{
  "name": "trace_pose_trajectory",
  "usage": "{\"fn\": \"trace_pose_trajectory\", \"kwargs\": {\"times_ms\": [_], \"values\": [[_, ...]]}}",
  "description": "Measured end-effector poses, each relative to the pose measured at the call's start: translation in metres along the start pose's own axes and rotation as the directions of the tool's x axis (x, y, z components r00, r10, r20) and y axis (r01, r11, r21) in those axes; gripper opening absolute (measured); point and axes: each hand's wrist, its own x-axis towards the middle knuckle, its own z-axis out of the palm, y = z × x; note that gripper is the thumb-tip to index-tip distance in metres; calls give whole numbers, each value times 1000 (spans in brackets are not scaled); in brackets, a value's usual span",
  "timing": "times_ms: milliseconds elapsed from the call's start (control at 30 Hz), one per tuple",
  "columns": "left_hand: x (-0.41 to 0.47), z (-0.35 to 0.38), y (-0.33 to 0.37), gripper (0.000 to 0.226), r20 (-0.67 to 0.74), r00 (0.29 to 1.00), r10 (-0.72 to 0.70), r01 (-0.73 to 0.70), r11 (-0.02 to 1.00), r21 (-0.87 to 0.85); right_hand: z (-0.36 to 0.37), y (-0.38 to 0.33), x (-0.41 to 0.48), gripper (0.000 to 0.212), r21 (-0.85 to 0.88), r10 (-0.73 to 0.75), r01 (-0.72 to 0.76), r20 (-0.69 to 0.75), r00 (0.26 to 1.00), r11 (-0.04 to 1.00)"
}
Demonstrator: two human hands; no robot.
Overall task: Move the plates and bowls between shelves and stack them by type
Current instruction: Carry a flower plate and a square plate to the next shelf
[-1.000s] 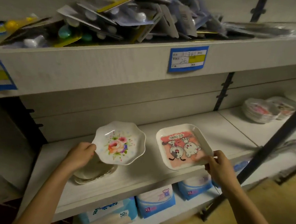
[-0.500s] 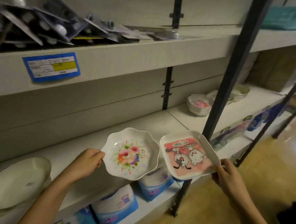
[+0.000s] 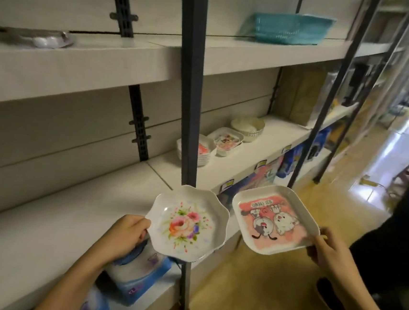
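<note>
beside shelf (image 3: pixel 41 226) | left hand (image 3: pixel 125 237) grips floral plate (image 3: pixel 186 224) | right hand (image 3: pixel 329 251) grips cartoon plate (image 3: pixel 274 220)

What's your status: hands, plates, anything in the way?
Left hand grips white scalloped floral plate by its rim. Right hand grips white square cartoon plate. Dark metal shelf post stands ahead, near the shelved stack of square plates.

The white scalloped floral plate (image 3: pixel 186 224) and the white square cartoon-printed plate (image 3: pixel 275 220) appeared as glossy, smooth plastic. The pale shelf board (image 3: pixel 42 216) was matt laminate; the dark upright post (image 3: pixel 190 83) was matt metal. The teal basket (image 3: pixel 285 29) was perforated plastic.
</note>
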Motion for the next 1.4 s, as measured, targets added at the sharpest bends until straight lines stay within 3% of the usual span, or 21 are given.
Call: {"fn": "trace_pose_trajectory", "kwargs": {"times_ms": [267,400,633,967,1167,1400], "values": [[62,66,51,43,55,998,-10,14,997,-71,-36,12,79,14,71,47,-41,-78,996,997],[100,91,74,40,3,999,-41,41,995,-93,-37,15,134,17,63,62,-57,-68,996,996],[171,119,107,40,-112,993,-35,27,997,-71,-24,-5,254,19,46,19,-21,44,999,999],[221,129,140,41,-268,952,-148,118,985,-127,30,-40,377,22,93,-117,94,275,954,991],[239,129,146,42,-454,851,-264,213,964,-160,77,-73,447,18,41,-188,188,418,889,981],[253,127,129,40,-681,611,-404,396,901,-179,142,-95,507,17,-25,-277,348,555,785,937]]}}
